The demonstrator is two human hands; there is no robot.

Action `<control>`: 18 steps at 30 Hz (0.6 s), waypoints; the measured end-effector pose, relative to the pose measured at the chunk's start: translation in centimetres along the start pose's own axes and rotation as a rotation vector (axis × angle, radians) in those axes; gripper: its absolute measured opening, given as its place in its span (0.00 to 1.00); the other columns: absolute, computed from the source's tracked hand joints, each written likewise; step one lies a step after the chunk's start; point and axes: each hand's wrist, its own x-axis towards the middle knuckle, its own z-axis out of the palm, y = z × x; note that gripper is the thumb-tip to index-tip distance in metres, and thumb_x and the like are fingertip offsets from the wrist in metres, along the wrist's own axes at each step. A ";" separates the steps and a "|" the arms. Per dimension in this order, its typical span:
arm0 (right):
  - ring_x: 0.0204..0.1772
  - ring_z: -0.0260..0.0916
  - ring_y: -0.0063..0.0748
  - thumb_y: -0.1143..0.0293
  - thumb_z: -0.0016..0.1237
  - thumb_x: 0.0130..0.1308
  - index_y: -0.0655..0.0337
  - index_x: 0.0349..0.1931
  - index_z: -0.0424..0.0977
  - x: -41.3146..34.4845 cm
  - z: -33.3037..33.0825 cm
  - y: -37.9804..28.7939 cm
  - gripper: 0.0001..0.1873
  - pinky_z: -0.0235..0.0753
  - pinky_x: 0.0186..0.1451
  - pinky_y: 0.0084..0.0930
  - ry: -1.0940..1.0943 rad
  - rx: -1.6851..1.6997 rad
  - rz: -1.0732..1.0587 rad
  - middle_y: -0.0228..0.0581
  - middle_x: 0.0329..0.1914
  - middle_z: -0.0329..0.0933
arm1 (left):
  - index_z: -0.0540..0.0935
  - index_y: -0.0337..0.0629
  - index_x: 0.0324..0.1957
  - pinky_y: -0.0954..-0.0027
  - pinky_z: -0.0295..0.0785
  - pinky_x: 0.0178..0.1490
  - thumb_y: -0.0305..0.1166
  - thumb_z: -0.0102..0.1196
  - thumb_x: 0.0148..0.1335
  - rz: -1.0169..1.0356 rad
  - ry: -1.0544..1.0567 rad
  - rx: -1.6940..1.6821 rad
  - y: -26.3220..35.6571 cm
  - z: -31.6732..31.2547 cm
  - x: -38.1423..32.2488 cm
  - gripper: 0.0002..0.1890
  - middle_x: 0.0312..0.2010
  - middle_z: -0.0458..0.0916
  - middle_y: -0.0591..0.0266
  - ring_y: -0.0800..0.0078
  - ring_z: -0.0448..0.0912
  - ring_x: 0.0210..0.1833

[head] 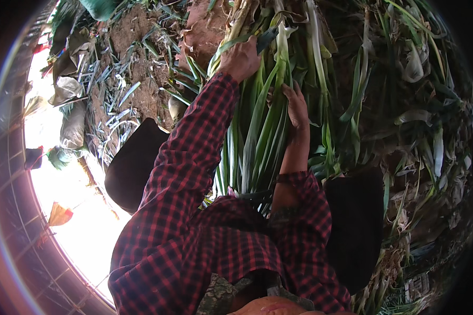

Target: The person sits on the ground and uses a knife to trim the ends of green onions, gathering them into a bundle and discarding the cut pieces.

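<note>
A thick bundle of leeks or large green onions point(260, 134) lies lengthwise in front of me, with its long green leaves towards my body. Near its upper part, my left hand point(240, 59) is closed around some leaves. A dark green flat piece point(267, 40), seemingly a leaf, sticks out beside its knuckles. Lower down, my right hand point(297, 105) grips the bundle from the right side, its fingers partly hidden among the leaves. Pale stalks and dry, yellowed leaves point(240, 17) show at the top edge, where the far ends are cut off from view.
Leaf scraps point(122, 96) litter the brown soil on the left. More loose stalks point(358, 78) and withered leaves point(414, 118) cover the shaded right side. My dark-clad knees point(136, 165) flank the bundle. A wire mesh point(19, 189) curves along the bright left edge.
</note>
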 end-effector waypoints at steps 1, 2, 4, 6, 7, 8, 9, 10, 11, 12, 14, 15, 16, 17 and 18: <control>0.35 0.81 0.39 0.68 0.48 0.72 0.62 0.67 0.59 -0.2 -0.2 0.1 0.26 0.82 0.38 0.37 0.013 0.033 0.013 0.47 0.40 0.81 | 0.71 0.38 0.58 0.47 0.75 0.55 0.42 0.51 0.68 -0.012 -0.028 0.006 -0.2 0.8 1.0 0.22 0.49 0.83 0.41 0.44 0.81 0.54; 0.34 0.81 0.39 0.68 0.48 0.72 0.62 0.67 0.59 -0.4 -0.4 0.1 0.26 0.82 0.37 0.37 0.020 0.068 0.039 0.47 0.40 0.81 | 0.71 0.38 0.58 0.47 0.75 0.55 0.42 0.49 0.69 -0.011 -0.024 0.013 -0.3 1.6 2.3 0.22 0.50 0.82 0.41 0.45 0.81 0.54; 0.33 0.80 0.39 0.67 0.48 0.72 0.62 0.67 0.58 -0.5 -0.8 0.2 0.27 0.82 0.37 0.38 -0.025 0.046 -0.001 0.48 0.40 0.81 | 0.70 0.39 0.58 0.45 0.74 0.56 0.40 0.42 0.70 0.030 0.047 0.071 -0.8 2.8 5.2 0.20 0.53 0.81 0.41 0.45 0.81 0.54; 0.39 0.79 0.37 0.68 0.50 0.70 0.64 0.67 0.60 -0.4 -1.1 0.1 0.28 0.81 0.46 0.36 0.008 -0.069 -0.001 0.48 0.44 0.80 | 0.70 0.39 0.58 0.44 0.73 0.56 0.40 0.41 0.71 0.024 0.082 0.058 -0.9 3.3 6.5 0.19 0.53 0.80 0.40 0.45 0.80 0.55; 0.41 0.78 0.36 0.69 0.49 0.69 0.64 0.67 0.61 -0.3 -1.0 0.1 0.27 0.79 0.49 0.34 0.047 -0.275 -0.132 0.47 0.45 0.79 | 0.69 0.40 0.58 0.43 0.73 0.56 0.39 0.40 0.72 0.022 0.048 0.038 -0.7 3.2 6.6 0.19 0.53 0.80 0.39 0.44 0.80 0.55; 0.44 0.77 0.35 0.70 0.49 0.68 0.65 0.66 0.62 -0.1 -0.9 0.0 0.27 0.77 0.52 0.31 0.115 -0.471 -0.244 0.47 0.47 0.78 | 0.69 0.40 0.60 0.43 0.73 0.57 0.40 0.46 0.70 0.162 0.116 0.023 -0.7 3.0 5.9 0.21 0.52 0.79 0.37 0.43 0.80 0.56; 0.46 0.75 0.33 0.71 0.49 0.67 0.66 0.66 0.63 0.0 -0.7 0.0 0.26 0.75 0.55 0.29 0.183 -0.667 -0.354 0.46 0.48 0.78 | 0.68 0.40 0.62 0.44 0.73 0.57 0.40 0.48 0.69 0.107 0.076 0.012 -0.6 2.5 4.7 0.23 0.52 0.79 0.36 0.43 0.80 0.56; 0.52 0.71 0.31 0.73 0.47 0.66 0.66 0.63 0.66 0.0 -0.4 0.0 0.24 0.69 0.59 0.23 0.199 -0.534 -0.311 0.43 0.50 0.76 | 0.67 0.40 0.64 0.44 0.73 0.57 0.40 0.51 0.68 0.018 -0.032 0.007 -0.7 2.0 2.2 0.25 0.51 0.79 0.36 0.43 0.80 0.55; 0.51 0.72 0.30 0.73 0.46 0.67 0.66 0.63 0.66 0.0 -0.1 -0.1 0.24 0.70 0.57 0.24 0.191 -0.512 -0.324 0.43 0.49 0.76 | 0.66 0.40 0.66 0.44 0.74 0.57 0.40 0.53 0.67 -0.038 -0.067 0.018 -0.7 1.5 -0.4 0.28 0.51 0.79 0.35 0.43 0.80 0.55; 0.49 0.72 0.30 0.74 0.46 0.67 0.66 0.63 0.66 0.0 0.3 -0.1 0.23 0.72 0.56 0.24 0.185 -0.489 -0.337 0.43 0.49 0.76 | 0.65 0.41 0.68 0.45 0.74 0.56 0.40 0.55 0.66 -0.066 -0.097 0.021 -0.4 1.2 -2.8 0.30 0.51 0.79 0.35 0.43 0.80 0.54; 0.41 0.76 0.29 0.74 0.44 0.69 0.64 0.64 0.64 -0.4 1.0 -0.2 0.23 0.78 0.45 0.27 0.143 -0.365 -0.269 0.43 0.46 0.78 | 0.62 0.41 0.70 0.45 0.74 0.56 0.40 0.58 0.64 -0.101 -0.070 0.058 0.4 1.1 -5.6 0.35 0.50 0.79 0.35 0.43 0.81 0.52; 0.34 0.78 0.31 0.74 0.43 0.69 0.63 0.64 0.63 -0.7 1.2 -0.4 0.22 0.81 0.36 0.29 0.082 -0.266 -0.129 0.44 0.42 0.79 | 0.62 0.41 0.71 0.45 0.74 0.56 0.41 0.57 0.65 -0.078 -0.006 0.043 0.8 0.9 -5.7 0.35 0.50 0.79 0.35 0.42 0.81 0.52; 0.33 0.78 0.32 0.74 0.43 0.70 0.63 0.64 0.62 -0.9 1.5 -0.4 0.22 0.81 0.36 0.31 0.115 -0.266 -0.101 0.45 0.41 0.79 | 0.61 0.42 0.72 0.45 0.74 0.56 0.41 0.57 0.65 -0.097 -0.002 0.048 1.2 1.0 -5.3 0.36 0.50 0.79 0.35 0.42 0.81 0.53; 0.32 0.79 0.33 0.74 0.42 0.70 0.62 0.63 0.62 -1.0 1.7 -0.6 0.22 0.81 0.35 0.32 0.067 -0.218 -0.113 0.45 0.39 0.80 | 0.60 0.42 0.72 0.45 0.74 0.56 0.41 0.56 0.65 -0.119 0.001 0.052 1.5 1.1 -4.2 0.36 0.50 0.78 0.35 0.42 0.81 0.53; 0.32 0.79 0.33 0.74 0.42 0.70 0.62 0.63 0.62 -1.2 1.9 -0.9 0.22 0.81 0.35 0.31 0.083 -0.244 -0.116 0.45 0.39 0.80 | 0.62 0.42 0.71 0.47 0.74 0.56 0.43 0.56 0.66 -0.116 -0.041 -0.026 1.5 0.9 -2.4 0.35 0.51 0.78 0.35 0.42 0.79 0.54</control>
